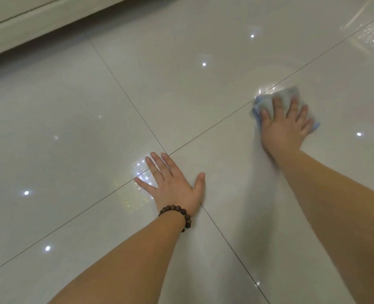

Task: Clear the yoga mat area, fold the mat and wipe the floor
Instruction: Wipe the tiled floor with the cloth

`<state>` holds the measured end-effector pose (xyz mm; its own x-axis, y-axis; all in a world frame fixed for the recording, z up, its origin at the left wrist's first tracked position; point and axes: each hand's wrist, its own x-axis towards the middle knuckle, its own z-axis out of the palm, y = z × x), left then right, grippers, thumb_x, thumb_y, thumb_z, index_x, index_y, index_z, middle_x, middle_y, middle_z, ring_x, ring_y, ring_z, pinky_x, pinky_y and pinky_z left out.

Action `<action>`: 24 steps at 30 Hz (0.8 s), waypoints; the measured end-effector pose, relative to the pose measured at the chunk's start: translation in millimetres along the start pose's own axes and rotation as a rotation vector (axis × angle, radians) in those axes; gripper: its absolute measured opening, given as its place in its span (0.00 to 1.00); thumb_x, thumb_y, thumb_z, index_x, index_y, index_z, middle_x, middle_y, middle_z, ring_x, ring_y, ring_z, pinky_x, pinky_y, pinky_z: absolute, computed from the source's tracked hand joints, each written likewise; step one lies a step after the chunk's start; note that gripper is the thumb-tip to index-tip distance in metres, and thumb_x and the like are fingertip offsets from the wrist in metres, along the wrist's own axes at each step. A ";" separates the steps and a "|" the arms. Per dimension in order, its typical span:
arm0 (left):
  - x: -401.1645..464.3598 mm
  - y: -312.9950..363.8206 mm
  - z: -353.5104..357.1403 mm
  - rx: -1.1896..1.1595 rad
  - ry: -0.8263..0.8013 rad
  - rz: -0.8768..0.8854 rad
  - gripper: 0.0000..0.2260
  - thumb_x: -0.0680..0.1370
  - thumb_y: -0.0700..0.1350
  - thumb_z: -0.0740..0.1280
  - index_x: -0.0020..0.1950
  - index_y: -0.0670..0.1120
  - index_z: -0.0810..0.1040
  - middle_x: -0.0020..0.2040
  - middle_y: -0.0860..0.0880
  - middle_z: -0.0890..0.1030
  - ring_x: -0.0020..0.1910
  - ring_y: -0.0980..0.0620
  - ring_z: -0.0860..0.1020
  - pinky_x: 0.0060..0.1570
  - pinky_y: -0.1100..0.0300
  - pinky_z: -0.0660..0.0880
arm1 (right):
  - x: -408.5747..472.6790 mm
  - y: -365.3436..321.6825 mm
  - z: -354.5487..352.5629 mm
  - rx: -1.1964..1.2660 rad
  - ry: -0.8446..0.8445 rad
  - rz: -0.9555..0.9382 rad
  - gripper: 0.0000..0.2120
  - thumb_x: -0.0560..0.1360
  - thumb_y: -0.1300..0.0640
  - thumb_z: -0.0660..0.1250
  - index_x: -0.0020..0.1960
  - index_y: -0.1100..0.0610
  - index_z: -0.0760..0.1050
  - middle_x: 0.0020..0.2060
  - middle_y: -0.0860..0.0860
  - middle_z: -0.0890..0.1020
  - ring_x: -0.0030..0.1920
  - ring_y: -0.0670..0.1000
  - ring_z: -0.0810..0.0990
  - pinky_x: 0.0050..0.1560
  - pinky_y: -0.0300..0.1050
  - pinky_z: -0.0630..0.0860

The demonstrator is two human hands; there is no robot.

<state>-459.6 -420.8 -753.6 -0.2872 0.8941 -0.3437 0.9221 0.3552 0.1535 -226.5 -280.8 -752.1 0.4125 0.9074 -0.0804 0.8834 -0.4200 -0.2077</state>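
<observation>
— While the floor (181,95) is being wiped, what is seen in the head view?

— A light blue cloth (267,104) is pressed flat on the shiny tiles at the right of the frame. It is held down by the right hand (284,126), with the fingers spread wide on top of it. The left hand (173,183) is laid flat on the bare tiles at the middle of the frame, fingers spread, with nothing held. A bead bracelet (177,215) is worn on that wrist. A pale ledge (39,23) is seen at the upper left.

— Where is the yoga mat?

— No mat is seen anywhere in this view, so it is likely put away already. Only the wiping seems to be left.

— What could go wrong?

— The tiles look very smooth and may be damp. The left hand could slide if too much weight is put on it. The cloth could bunch up under the palm, so streaks might be left behind. The dark lines between the tiles could be skipped, and dirt could be left there.

— Are any boxes or bowls seen?

— None are seen in this view, so nothing can be said about what is in them.
</observation>
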 end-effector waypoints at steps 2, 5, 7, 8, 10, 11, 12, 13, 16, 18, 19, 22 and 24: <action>-0.8 0.3 -1.1 0.006 0.006 0.005 0.45 0.73 0.70 0.43 0.76 0.39 0.34 0.77 0.39 0.33 0.74 0.42 0.29 0.66 0.29 0.34 | -32.0 -37.1 5.6 0.037 -0.036 0.119 0.28 0.79 0.37 0.49 0.77 0.45 0.53 0.78 0.54 0.48 0.76 0.61 0.45 0.72 0.64 0.39; 0.1 2.3 -2.0 0.007 0.011 -0.001 0.44 0.75 0.67 0.48 0.76 0.38 0.36 0.77 0.39 0.35 0.75 0.42 0.31 0.66 0.28 0.35 | -106.2 -102.4 38.0 0.013 -0.005 -0.568 0.26 0.77 0.39 0.55 0.73 0.46 0.63 0.76 0.56 0.59 0.75 0.63 0.55 0.72 0.63 0.45; 0.7 2.0 -2.8 0.007 0.018 -0.009 0.44 0.75 0.67 0.49 0.77 0.38 0.37 0.77 0.40 0.36 0.75 0.42 0.32 0.67 0.28 0.36 | -120.1 -107.7 36.7 -0.072 -0.152 -0.909 0.27 0.76 0.35 0.48 0.72 0.41 0.64 0.76 0.51 0.59 0.76 0.59 0.53 0.73 0.61 0.45; 1.1 1.6 -2.8 0.003 0.016 -0.006 0.44 0.75 0.68 0.48 0.77 0.38 0.37 0.77 0.40 0.36 0.75 0.42 0.32 0.67 0.28 0.36 | -105.5 -94.4 29.1 -0.088 -0.184 -0.927 0.29 0.75 0.33 0.44 0.73 0.39 0.61 0.77 0.49 0.56 0.76 0.57 0.51 0.74 0.59 0.43; 0.4 0.6 -3.1 0.002 0.000 0.007 0.46 0.74 0.71 0.47 0.76 0.39 0.35 0.77 0.40 0.35 0.75 0.42 0.31 0.67 0.28 0.36 | -74.7 -43.0 16.4 -0.102 -0.110 -0.721 0.32 0.73 0.32 0.39 0.74 0.38 0.56 0.77 0.49 0.53 0.77 0.56 0.48 0.74 0.57 0.42; 0.1 0.5 -4.0 0.001 -0.010 0.014 0.46 0.74 0.71 0.47 0.76 0.39 0.34 0.77 0.40 0.34 0.75 0.42 0.31 0.66 0.28 0.36 | -60.0 -9.8 11.1 -0.093 -0.040 -0.541 0.32 0.73 0.32 0.39 0.75 0.39 0.54 0.77 0.49 0.52 0.77 0.57 0.48 0.74 0.58 0.42; 0.2 0.7 -5.1 -0.003 -0.021 0.018 0.47 0.74 0.72 0.46 0.75 0.39 0.33 0.77 0.40 0.34 0.75 0.42 0.31 0.66 0.28 0.36 | -47.7 23.5 4.7 -0.078 0.007 -0.357 0.32 0.74 0.32 0.39 0.75 0.39 0.53 0.77 0.50 0.52 0.77 0.58 0.48 0.74 0.59 0.43; 0.7 1.2 -6.8 -0.011 -0.035 0.019 0.49 0.72 0.74 0.46 0.75 0.39 0.32 0.77 0.40 0.33 0.74 0.42 0.30 0.66 0.27 0.36 | -41.2 49.4 -3.3 -0.061 0.037 -0.210 0.31 0.75 0.32 0.41 0.75 0.40 0.54 0.77 0.51 0.52 0.76 0.59 0.48 0.74 0.60 0.44; 2.8 1.9 -12.0 0.003 -0.103 0.007 0.57 0.65 0.79 0.49 0.75 0.40 0.30 0.76 0.40 0.31 0.74 0.42 0.28 0.64 0.28 0.34 | -48.4 49.0 -9.0 -0.016 -0.022 0.067 0.28 0.78 0.35 0.46 0.76 0.42 0.53 0.78 0.52 0.48 0.76 0.60 0.45 0.73 0.64 0.42; 5.0 1.8 -16.9 0.029 -0.172 0.001 0.62 0.61 0.81 0.53 0.74 0.40 0.29 0.75 0.40 0.29 0.73 0.41 0.28 0.64 0.27 0.34 | -80.1 12.2 0.2 -0.031 -0.040 0.003 0.27 0.79 0.36 0.46 0.76 0.41 0.53 0.78 0.53 0.48 0.76 0.60 0.44 0.73 0.64 0.39; 5.8 0.7 -20.2 0.044 -0.204 0.003 0.63 0.60 0.81 0.55 0.74 0.40 0.28 0.75 0.40 0.29 0.73 0.41 0.28 0.64 0.27 0.35 | -100.3 -5.0 8.6 -0.047 -0.048 -0.155 0.27 0.79 0.36 0.46 0.76 0.40 0.53 0.78 0.53 0.49 0.76 0.60 0.44 0.72 0.62 0.38; 1.9 -6.4 -30.2 0.036 -0.221 0.028 0.61 0.64 0.77 0.61 0.75 0.41 0.31 0.76 0.41 0.31 0.75 0.43 0.31 0.68 0.29 0.39 | -138.7 -9.7 14.1 -0.125 -0.166 -0.686 0.28 0.76 0.34 0.43 0.74 0.40 0.59 0.77 0.51 0.55 0.76 0.59 0.50 0.73 0.60 0.42; -14.2 -8.2 -32.2 -0.036 -0.171 0.061 0.55 0.69 0.72 0.62 0.77 0.41 0.36 0.78 0.41 0.36 0.76 0.44 0.34 0.71 0.32 0.41 | -123.5 37.2 -1.3 -0.143 -0.163 -0.705 0.31 0.75 0.31 0.39 0.74 0.39 0.58 0.77 0.50 0.56 0.76 0.58 0.51 0.74 0.58 0.44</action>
<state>-471.4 -427.6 -720.2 -0.1797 0.8561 -0.4846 0.9259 0.3136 0.2106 -244.3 -408.5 -748.6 -0.2927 0.9484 -0.1215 0.9515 0.2764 -0.1351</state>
